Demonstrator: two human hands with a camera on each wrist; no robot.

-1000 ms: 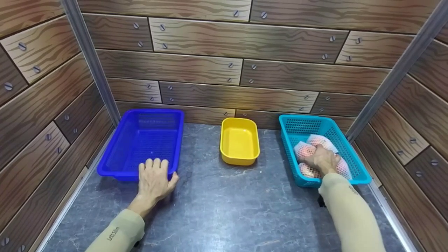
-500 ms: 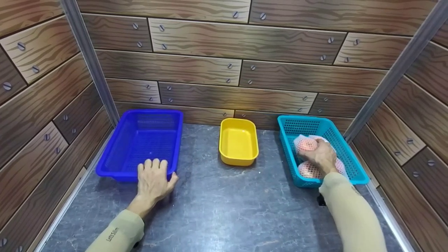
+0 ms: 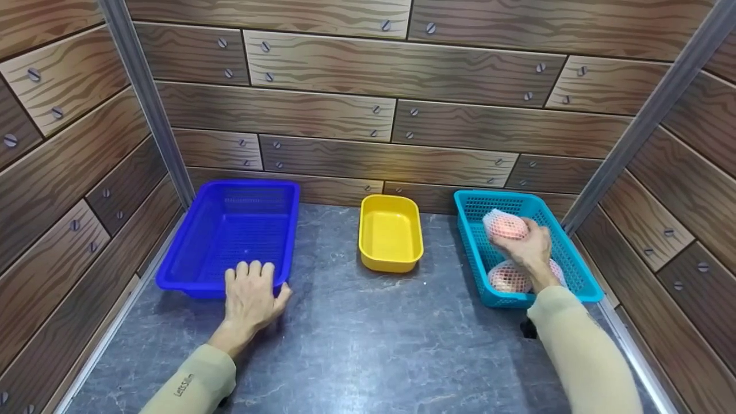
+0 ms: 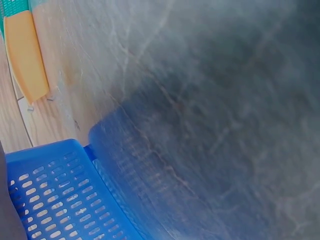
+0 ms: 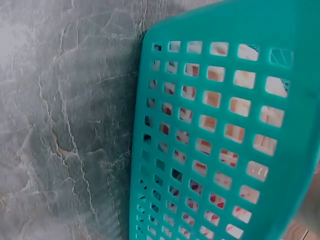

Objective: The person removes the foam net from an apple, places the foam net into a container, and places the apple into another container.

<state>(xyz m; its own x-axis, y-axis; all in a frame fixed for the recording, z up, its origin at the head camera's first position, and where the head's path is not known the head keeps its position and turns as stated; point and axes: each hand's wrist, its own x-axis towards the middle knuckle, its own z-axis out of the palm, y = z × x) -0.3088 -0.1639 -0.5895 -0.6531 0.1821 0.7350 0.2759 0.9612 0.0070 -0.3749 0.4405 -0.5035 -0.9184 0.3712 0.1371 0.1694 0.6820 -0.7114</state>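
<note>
In the head view, my right hand (image 3: 528,246) holds a pinkish round fruit in a white foam net (image 3: 506,224), raised above the inside of the teal basket (image 3: 470,241). Below the hand, more netted fruit (image 3: 509,277) lies in that basket, partly hidden by hand and wrist. On the left, my left hand (image 3: 250,296) lies over the near rim of a blue basket (image 3: 187,286), fingers bent over it and thumb at the outside near the corner. The fingertips are hidden. In the right wrist view, the teal basket's slotted wall (image 5: 200,125) hides most of the fruit.
A yellow tub (image 3: 391,264) stands between the two baskets, near the back wall (image 3: 345,121). Wood-patterned panels enclose three sides of the grey marbled tabletop (image 3: 356,333). Metal corner posts (image 3: 155,109) rise behind both baskets.
My right hand has lifted one netted fruit up from among the others in the teal basket. The left hand stays on the blue basket's rim.
</note>
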